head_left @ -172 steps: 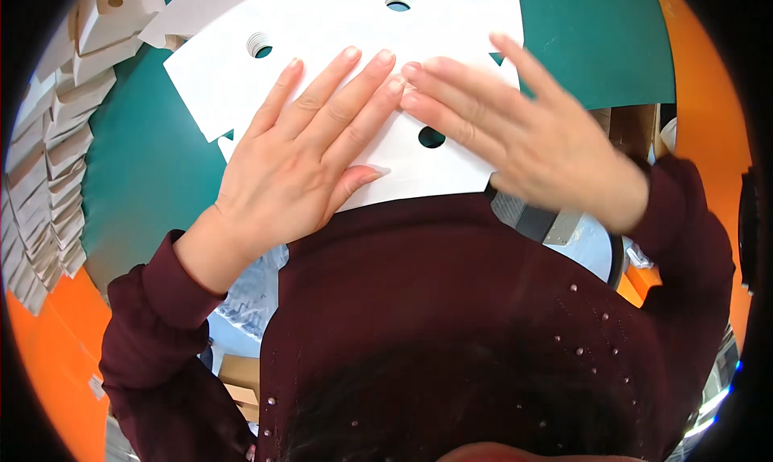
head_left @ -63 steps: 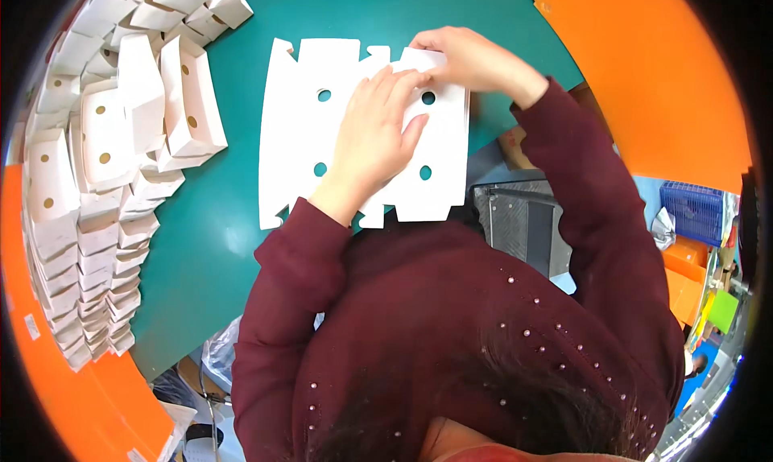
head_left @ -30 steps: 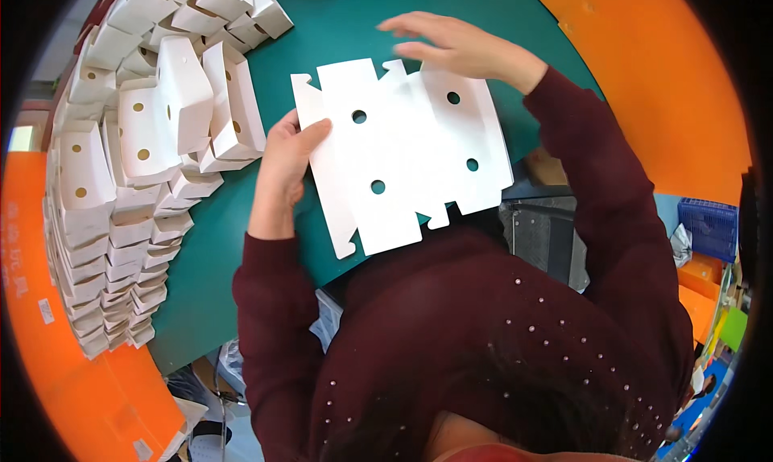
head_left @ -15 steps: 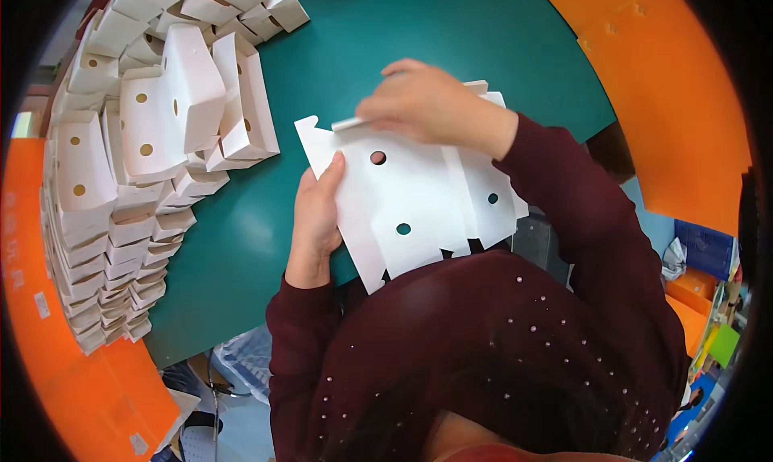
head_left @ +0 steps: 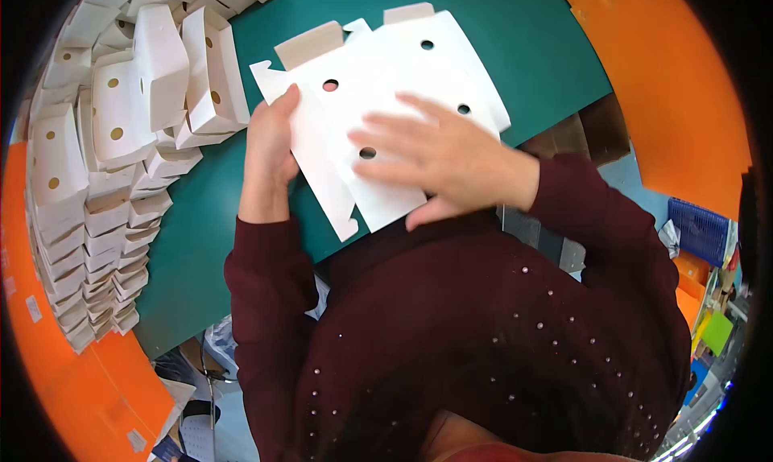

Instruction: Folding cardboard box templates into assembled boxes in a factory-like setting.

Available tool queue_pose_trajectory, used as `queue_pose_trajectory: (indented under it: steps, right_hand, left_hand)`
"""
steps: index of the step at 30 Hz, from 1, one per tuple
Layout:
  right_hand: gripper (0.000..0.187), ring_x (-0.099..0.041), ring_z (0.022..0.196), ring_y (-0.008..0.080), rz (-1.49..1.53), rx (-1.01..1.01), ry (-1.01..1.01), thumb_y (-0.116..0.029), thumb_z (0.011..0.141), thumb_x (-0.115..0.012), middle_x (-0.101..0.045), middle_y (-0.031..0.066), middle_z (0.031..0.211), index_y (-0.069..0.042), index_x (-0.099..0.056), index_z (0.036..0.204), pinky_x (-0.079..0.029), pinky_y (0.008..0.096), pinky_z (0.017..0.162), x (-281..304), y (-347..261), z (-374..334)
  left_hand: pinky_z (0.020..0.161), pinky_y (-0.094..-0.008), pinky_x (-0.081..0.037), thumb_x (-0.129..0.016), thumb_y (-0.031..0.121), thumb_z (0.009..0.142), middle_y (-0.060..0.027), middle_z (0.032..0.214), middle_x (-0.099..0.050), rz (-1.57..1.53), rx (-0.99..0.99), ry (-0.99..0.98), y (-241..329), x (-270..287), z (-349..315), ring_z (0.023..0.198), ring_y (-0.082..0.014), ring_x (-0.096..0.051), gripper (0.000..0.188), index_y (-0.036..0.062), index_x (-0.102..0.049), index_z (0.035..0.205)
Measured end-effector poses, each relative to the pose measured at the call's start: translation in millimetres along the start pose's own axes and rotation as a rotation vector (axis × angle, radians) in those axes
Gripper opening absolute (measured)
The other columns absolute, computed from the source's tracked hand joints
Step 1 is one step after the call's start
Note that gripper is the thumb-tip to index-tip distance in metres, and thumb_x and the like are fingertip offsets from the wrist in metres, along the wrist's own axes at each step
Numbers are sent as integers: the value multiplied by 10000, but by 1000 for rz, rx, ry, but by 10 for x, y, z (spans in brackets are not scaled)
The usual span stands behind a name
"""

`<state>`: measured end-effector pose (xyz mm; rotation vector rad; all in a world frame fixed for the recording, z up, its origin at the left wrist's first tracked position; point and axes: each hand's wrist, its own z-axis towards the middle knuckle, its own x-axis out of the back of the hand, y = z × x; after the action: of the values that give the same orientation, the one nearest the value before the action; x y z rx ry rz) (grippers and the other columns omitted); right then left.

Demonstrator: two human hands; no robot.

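Blank: flat white die-cut cardboard blank (head_left: 378, 108) with round holes, on the green bench (head_left: 515, 43) at its near edge.
Left hand (head_left: 270, 152): grip clenched on blank's left edge.
Right hand (head_left: 447, 156): grip released, palm flat on blank.
Far-left corner: stacked folded white boxes (head_left: 121, 132).

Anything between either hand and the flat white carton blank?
Nothing visible. The left hand grips the left edge of the white carton blank, and the right hand lies flat on top of it. The folded white boxes sit apart on the green table.

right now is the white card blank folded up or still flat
Mostly flat: the white card blank lies spread on the green table, only its far flaps bent up.
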<state>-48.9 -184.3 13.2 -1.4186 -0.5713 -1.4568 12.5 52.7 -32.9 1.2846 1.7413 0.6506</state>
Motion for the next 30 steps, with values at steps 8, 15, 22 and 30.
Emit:
queue_pose_trajectory:
  steps: [8, 15, 22, 30]
  right_hand:
    - [339, -607, 1086, 233, -170, -12, 248, -227, 796, -704, -631, 60, 1165, -113, -630, 1106, -499, 369, 946, -471, -219, -298]
    - [314, -632, 988, 253, 76, -76, 137, -229, 773, -734, -647, 75, 1086, -151, -648, 1064, -532, 370, 800, -275, -153, -187]
    - [429, -473, 1091, 268, 154, -379, 149, -291, 701, -810, -513, 49, 1076, -142, -579, 1031, -358, 385, 922, -303, 225, 177]
    - [595, -429, 1218, 310, 118, -319, 229, -343, 649, -836, -508, 78, 1229, -148, -536, 1125, -328, 442, 1007, -295, 223, 100]
  left_hand:
    - [875, -385, -513, -461, 123, 987, -205, 1214, -591, 23, -47, 35, -61, -57, -59, 1058, -279, -620, 366, -121, -465, 1260]
    - [859, -353, -504, -464, 118, 992, -182, 1199, -602, 165, -129, 93, -82, -114, -139, 1046, -246, -616, 344, -112, -488, 1246]
    - [860, -339, -499, -469, 129, 994, -166, 1195, -606, 129, -103, 70, -76, -102, -125, 1031, -235, -616, 357, -104, -484, 1264]
    - [899, -360, -497, -461, 134, 994, -186, 1230, -592, 43, -75, 71, -38, -126, -179, 1088, -263, -608, 372, -100, -472, 1282]
